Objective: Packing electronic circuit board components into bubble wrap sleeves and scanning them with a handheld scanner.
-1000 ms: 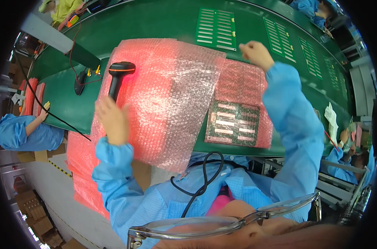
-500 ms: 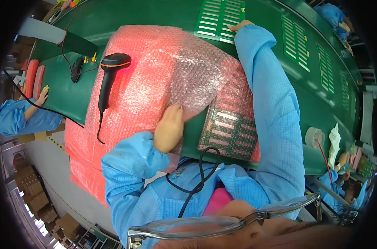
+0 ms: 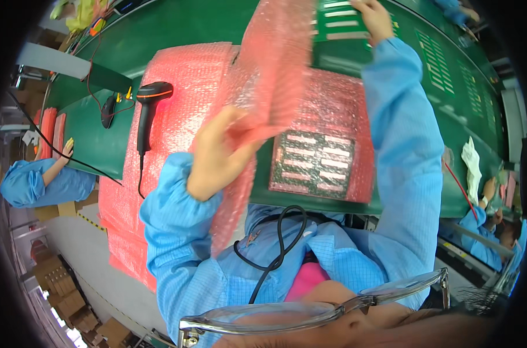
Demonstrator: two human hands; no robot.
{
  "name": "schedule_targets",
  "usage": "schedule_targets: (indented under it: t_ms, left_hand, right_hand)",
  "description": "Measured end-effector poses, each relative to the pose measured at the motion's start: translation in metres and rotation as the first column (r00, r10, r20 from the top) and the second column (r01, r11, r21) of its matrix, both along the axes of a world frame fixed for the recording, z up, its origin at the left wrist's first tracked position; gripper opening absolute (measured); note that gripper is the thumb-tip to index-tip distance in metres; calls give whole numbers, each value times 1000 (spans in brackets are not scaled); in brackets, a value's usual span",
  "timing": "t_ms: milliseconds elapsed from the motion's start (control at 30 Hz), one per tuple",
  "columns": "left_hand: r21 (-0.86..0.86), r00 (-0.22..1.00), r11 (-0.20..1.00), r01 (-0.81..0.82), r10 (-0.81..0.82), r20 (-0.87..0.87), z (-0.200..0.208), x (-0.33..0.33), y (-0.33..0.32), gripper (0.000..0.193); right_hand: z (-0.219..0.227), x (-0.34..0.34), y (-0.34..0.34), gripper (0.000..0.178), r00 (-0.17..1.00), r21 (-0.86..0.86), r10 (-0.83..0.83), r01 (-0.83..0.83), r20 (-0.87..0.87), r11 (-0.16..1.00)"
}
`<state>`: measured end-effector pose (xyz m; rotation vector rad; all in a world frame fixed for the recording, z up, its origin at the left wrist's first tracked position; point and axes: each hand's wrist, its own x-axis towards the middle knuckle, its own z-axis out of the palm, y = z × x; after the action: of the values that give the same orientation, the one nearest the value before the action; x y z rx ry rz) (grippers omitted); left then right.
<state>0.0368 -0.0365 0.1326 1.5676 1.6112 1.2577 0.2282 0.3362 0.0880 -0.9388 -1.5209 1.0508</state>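
Observation:
My left hand (image 3: 220,153) is closed on the open edge of a pink bubble-wrap bag (image 3: 272,64), which is raised off the stack and slightly blurred. At the top of the view, my right hand (image 3: 376,20) pinches the edge of a green circuit board panel (image 3: 341,24) with rows of pale strips. Part of that panel is cut off by the frame and covered by the raised bag. Below, a similar board panel (image 3: 315,162) lies on the green bench inside a pink bubble-wrap bag, between my two arms.
A black barcode scanner (image 3: 150,116) with a red glow lies on flat pink bubble bags (image 3: 185,87) at left. More board panels (image 3: 434,61) lie in a row at right, near a white cloth (image 3: 472,168). A co-worker's hand (image 3: 66,148) rests at far left.
My left hand has lifted the bubble-wrap bag from lying flat to standing up. My right hand has moved farther away and to the right, at the board panel's edge.

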Motion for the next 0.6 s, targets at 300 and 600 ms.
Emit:
schedule_targets:
  t_ms: [300,600]
  left_hand:
    - [-215,985,974,75,-106,-137,-83,84,93,38]
    - [30,972,994,101,-92,-214,-69,108,93,16]
  right_hand:
    - [-10,202,-192,30,875,-112,-238,211,-421,971]
    - [-29,236,-313,27,852,-316,-159,-8,-499,949]
